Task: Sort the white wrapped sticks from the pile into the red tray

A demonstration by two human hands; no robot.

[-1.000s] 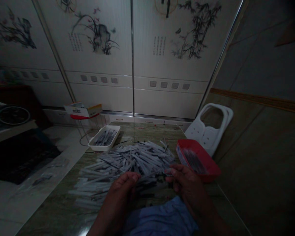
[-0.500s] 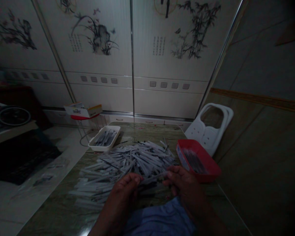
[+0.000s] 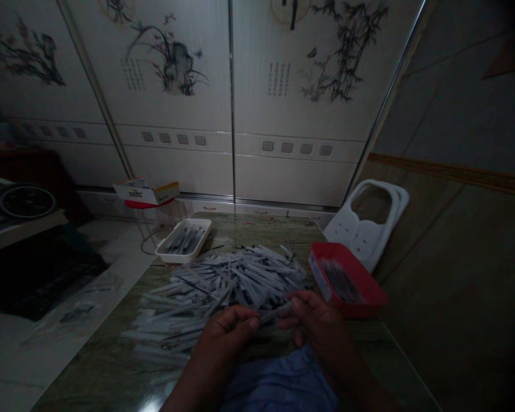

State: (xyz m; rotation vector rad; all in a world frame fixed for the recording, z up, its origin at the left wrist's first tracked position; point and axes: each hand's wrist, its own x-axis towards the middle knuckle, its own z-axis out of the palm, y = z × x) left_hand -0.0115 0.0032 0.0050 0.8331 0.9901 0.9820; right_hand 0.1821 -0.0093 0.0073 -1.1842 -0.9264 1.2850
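Between my two hands a slim translucent pen-like stick [image 3: 275, 312] is held roughly level, near the front of a large pile. My left hand [image 3: 229, 337] pinches its left end between thumb and fingers. The right end is in the fingertips of my right hand [image 3: 315, 320]. Just beyond lies the loose pile of similar pale sticks [image 3: 244, 274], some with dark parts inside. Dim light hides whether each is a bare tube or a pen in a sleeve. A red bin [image 3: 371, 286] stands to the right of my right hand, with a bundle of sticks inside.
At the table's far left is a cream tray [image 3: 167, 258] of dark-tipped sticks. The table [image 3: 266, 226] has a green marbled top. A white folding chair [image 3: 381, 240] leans behind the bin. Past the table, an open carton [image 3: 141, 194] rests on a red stool. Blue cloth [image 3: 278, 383] covers my lap.
My left hand has moved right and is closer to my right hand, which stays nearly in place. The stick remains between them.
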